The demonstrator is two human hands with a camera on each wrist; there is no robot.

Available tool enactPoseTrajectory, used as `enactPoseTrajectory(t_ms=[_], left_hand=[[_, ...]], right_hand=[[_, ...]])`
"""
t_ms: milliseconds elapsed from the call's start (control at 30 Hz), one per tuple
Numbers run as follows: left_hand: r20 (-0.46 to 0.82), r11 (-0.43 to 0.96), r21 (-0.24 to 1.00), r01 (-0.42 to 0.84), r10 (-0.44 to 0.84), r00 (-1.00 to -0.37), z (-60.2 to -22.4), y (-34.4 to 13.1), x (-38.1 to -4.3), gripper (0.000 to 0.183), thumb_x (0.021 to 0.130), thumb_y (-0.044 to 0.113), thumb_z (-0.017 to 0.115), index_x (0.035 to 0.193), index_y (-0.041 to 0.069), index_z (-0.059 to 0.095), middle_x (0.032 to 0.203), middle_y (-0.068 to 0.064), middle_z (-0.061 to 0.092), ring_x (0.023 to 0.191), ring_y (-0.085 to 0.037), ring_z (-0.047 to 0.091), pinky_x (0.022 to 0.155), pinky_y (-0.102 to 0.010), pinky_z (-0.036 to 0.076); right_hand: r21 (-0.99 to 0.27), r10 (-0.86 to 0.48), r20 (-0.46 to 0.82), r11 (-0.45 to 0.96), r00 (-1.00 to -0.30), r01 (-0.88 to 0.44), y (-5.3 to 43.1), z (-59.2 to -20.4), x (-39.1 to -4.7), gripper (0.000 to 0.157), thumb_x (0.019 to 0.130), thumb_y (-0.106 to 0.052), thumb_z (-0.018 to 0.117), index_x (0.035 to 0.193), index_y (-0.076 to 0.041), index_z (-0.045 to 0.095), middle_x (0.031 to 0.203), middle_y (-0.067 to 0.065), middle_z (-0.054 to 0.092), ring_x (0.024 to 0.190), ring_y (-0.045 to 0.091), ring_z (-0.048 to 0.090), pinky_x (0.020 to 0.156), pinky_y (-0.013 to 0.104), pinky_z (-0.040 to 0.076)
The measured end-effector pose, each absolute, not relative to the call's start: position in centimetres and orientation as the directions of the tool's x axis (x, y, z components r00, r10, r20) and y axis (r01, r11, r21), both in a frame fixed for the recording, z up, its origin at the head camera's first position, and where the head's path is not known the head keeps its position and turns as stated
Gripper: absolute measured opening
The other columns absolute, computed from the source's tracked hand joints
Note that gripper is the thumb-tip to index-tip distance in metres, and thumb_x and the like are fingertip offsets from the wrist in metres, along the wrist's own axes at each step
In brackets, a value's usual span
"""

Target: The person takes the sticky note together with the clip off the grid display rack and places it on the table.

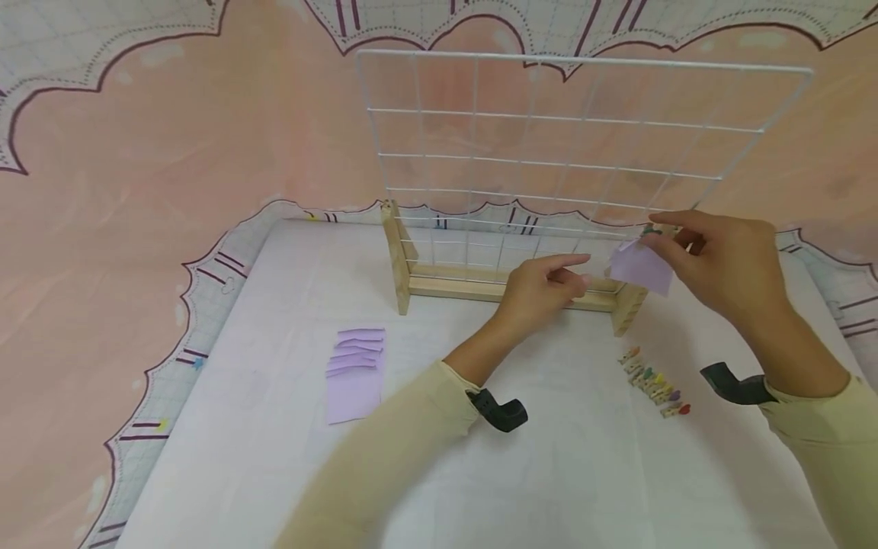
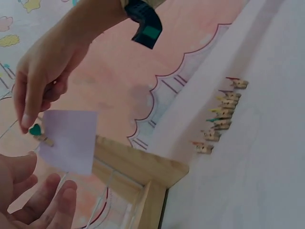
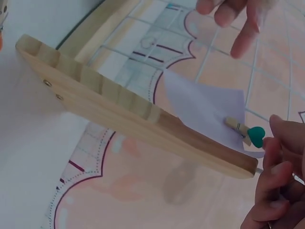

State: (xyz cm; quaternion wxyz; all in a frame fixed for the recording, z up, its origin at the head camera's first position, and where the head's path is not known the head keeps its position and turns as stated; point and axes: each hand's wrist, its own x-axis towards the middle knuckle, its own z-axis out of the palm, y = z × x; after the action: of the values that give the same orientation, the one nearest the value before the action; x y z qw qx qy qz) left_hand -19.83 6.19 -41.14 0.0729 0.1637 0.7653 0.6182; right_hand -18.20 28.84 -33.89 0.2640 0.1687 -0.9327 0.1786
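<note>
A purple paper slip (image 1: 641,268) hangs at the right end of the white wire grid (image 1: 480,160). On its upper edge sits a small wooden clothespin (image 3: 237,128) with a green heart (image 3: 256,137). My right hand (image 1: 730,263) has thumb and forefinger at the heart end of this clothespin, pinching it. To the left of the slip is my left hand (image 1: 545,288), index finger extended and nothing in its grasp. In the left wrist view, the left fingers (image 2: 66,195) are spread below the slip, apart from it.
The grid stands in a wooden base (image 1: 453,288) with a side foot (image 1: 629,309). Several overlapping purple slips (image 1: 354,389) lie on the white tabletop (image 1: 274,473) at left. Several small clothespins with coloured hearts (image 1: 655,387) form a row at right. Patterned cloth (image 1: 171,152) surrounds the table.
</note>
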Motion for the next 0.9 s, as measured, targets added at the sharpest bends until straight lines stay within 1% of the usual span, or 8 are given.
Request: enactPoseTrajectory(t_ms=[67,200,267,333,533,667,767,900], left_hand=[[0.118,0.184,0.965,0.186,0.331,-0.936,-41.2,7.2,-19.9,0.038,0.095,0.015,0.073,0.133,0.015,0.069,0.091,-0.006,0.077,0.08,-0.022,0.076,0.06,-0.017,0.054],[0.178,0.196,0.95,0.243,0.301,-0.937,-41.3,8.7,-19.9,0.039,0.095,0.017,0.074,0.134,0.015,0.068,0.089,-0.005,0.077,0.066,-0.003,0.068,0.055,-0.015,0.051],[0.208,0.211,0.939,0.273,0.285,-0.936,-41.3,9.3,-20.0,0.039,0.095,0.018,0.074,0.134,0.014,0.068,0.088,-0.005,0.076,0.064,0.003,0.062,0.054,-0.013,0.049],[0.235,0.225,0.927,0.299,0.27,-0.934,-41.3,9.8,-20.0,0.039,0.096,0.018,0.073,0.134,0.014,0.068,0.088,-0.005,0.077,0.066,0.006,0.058,0.054,-0.012,0.049],[0.268,0.263,0.909,0.324,0.225,-0.937,-41.2,10.8,-20.2,0.032,0.097,0.019,0.072,0.128,0.011,0.071,0.087,-0.004,0.078,0.065,0.006,0.062,0.055,-0.01,0.049],[0.254,0.231,0.926,0.299,0.204,-0.945,-41.3,11.4,-20.4,0.026,0.097,0.019,0.071,0.121,0.009,0.071,0.086,-0.004,0.078,0.067,-0.003,0.072,0.055,-0.011,0.051],[0.251,0.189,0.939,0.288,0.196,-0.948,-41.3,11.8,-20.4,0.018,0.098,0.017,0.071,0.113,0.007,0.07,0.086,-0.005,0.078,0.069,-0.011,0.075,0.057,-0.012,0.054],[0.278,0.192,0.93,0.312,0.186,-0.942,-41.2,12.0,-20.6,0.017,0.098,0.017,0.07,0.111,0.006,0.071,0.084,-0.004,0.077,0.064,-0.01,0.073,0.055,-0.013,0.054]], right_hand=[[-0.223,-0.226,0.526,0.894,-0.82,-0.389,28.7,-33.7,-18.3,0.033,0.088,-0.019,0.081,0.119,-0.009,0.076,0.07,0.014,0.07,0.054,0.009,0.044,0.039,0.02,0.028],[-0.155,-0.257,0.498,0.913,-0.829,-0.376,28.6,-33.3,-18.4,0.035,0.089,-0.022,0.08,0.12,-0.008,0.075,0.067,0.011,0.067,0.048,0.013,0.04,0.04,0.027,0.025],[-0.124,-0.264,0.483,0.923,-0.835,-0.364,28.6,-33.3,-18.4,0.036,0.089,-0.023,0.079,0.122,-0.008,0.075,0.065,0.01,0.065,0.047,0.015,0.038,0.041,0.029,0.024],[-0.106,-0.261,0.462,0.933,-0.848,-0.344,28.7,-33.2,-18.4,0.037,0.091,-0.024,0.078,0.124,-0.009,0.074,0.064,0.009,0.062,0.048,0.018,0.038,0.043,0.03,0.024],[-0.093,-0.251,0.451,0.941,-0.857,-0.324,28.9,-33.3,-18.6,0.032,0.093,-0.023,0.075,0.121,-0.009,0.075,0.058,0.007,0.056,0.049,0.021,0.04,0.044,0.031,0.023],[-0.096,-0.258,0.474,0.935,-0.842,-0.341,29.0,-33.4,-18.7,0.029,0.091,-0.022,0.077,0.116,-0.008,0.077,0.056,0.006,0.055,0.049,0.02,0.04,0.044,0.032,0.023],[-0.103,-0.259,0.493,0.931,-0.831,-0.351,29.1,-33.5,-18.8,0.026,0.09,-0.021,0.078,0.113,-0.009,0.079,0.056,0.006,0.054,0.049,0.019,0.04,0.044,0.031,0.023],[-0.131,-0.244,0.531,0.922,-0.811,-0.364,29.1,-33.6,-19.0,0.022,0.086,-0.018,0.082,0.106,-0.009,0.081,0.058,0.01,0.063,0.05,0.012,0.04,0.043,0.027,0.025]])
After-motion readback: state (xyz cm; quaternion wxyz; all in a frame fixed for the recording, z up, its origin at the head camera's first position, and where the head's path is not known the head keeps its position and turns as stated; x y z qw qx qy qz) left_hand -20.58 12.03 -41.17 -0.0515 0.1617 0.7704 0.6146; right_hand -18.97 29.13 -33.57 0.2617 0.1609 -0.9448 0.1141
